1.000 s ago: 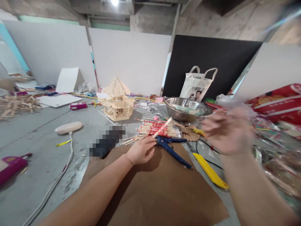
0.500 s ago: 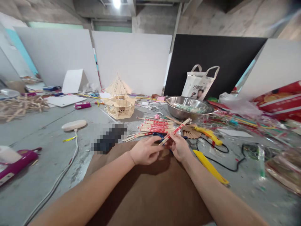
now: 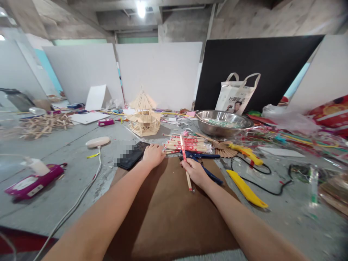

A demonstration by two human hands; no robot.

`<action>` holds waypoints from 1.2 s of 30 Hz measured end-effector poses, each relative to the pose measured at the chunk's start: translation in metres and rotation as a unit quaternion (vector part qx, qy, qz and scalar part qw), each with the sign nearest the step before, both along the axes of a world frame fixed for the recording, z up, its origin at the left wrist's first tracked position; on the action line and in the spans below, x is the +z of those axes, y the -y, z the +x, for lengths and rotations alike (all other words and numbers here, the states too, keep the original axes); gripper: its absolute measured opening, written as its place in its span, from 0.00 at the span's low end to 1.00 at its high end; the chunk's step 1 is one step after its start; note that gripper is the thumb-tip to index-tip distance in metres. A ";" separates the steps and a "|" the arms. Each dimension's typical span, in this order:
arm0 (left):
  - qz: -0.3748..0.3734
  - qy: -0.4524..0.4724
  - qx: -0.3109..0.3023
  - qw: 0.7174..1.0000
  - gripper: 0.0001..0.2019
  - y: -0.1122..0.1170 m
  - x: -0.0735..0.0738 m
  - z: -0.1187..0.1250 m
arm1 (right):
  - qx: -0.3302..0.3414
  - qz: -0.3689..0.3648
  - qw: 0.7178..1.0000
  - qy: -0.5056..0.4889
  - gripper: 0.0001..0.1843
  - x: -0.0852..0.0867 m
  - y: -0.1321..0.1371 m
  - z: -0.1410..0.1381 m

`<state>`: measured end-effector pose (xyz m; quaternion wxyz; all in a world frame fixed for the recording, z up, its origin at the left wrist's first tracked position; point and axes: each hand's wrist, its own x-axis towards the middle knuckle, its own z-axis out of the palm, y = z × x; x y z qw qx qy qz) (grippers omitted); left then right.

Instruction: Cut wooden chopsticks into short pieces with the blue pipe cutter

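Observation:
Paper-wrapped chopsticks with red print stand tilted in my right hand, closed around their middle. The lower end hangs over a brown cloth. Beside and behind that hand lie dark blue-handled pliers. My left hand rests at the left end of a pile of similar wrapped chopsticks, with its fingertips hidden. Right next to it is a black phone, partly covered by the hand.
Behind the pile stand a stick-built pavilion model and a steel basin. To the right lie a yellow glue gun and a yellow-handled cutter. A white cable and purple power strip are on the left.
My left hand has left the chopsticks and moved left to the pile's end beside the phone. My right hand has lowered the chopsticks and tipped them more upright. The view has shifted slightly.

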<state>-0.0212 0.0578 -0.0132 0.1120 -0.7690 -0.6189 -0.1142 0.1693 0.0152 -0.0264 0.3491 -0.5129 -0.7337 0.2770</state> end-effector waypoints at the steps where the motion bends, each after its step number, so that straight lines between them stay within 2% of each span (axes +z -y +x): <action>1: -0.001 -0.011 -0.010 1.000 0.16 -0.004 0.001 0.003 | 0.006 0.009 1.000 0.018 0.14 0.001 0.000 0.000; 9: -0.030 -0.081 -0.094 0.992 0.10 -0.033 0.014 0.014 | 0.018 0.028 0.996 0.082 0.13 0.003 -0.001 0.000; 14: -0.022 -0.081 -0.096 0.992 0.10 -0.053 0.024 0.026 | 0.015 0.027 0.997 0.072 0.13 0.002 -0.001 0.001; 18: -0.003 -0.062 -0.078 0.995 0.11 -0.067 0.019 0.039 | 0.015 0.031 0.997 0.071 0.13 0.002 0.000 0.002; 21: 0.012 -0.041 -0.050 0.998 0.13 -0.068 0.011 0.040 | 0.015 0.035 0.997 0.069 0.14 0.002 0.000 0.002; 24: 0.001 -0.024 -0.032 0.999 0.14 -0.057 0.007 0.034 | 0.013 0.039 0.996 0.075 0.14 0.001 -0.001 0.001; 27: -0.055 -0.026 -0.054 0.997 0.16 -0.044 0.009 0.033 | 0.014 0.041 0.995 0.085 0.14 0.000 -0.003 0.001; 29: -0.065 -0.027 -0.061 0.996 0.19 -0.040 0.010 0.036 | 0.015 0.043 0.995 0.087 0.14 -0.001 -0.004 0.001; 36: -0.094 -0.023 -0.060 0.993 0.16 -0.060 0.011 0.050 | 0.016 0.044 0.995 0.087 0.13 -0.003 -0.005 0.002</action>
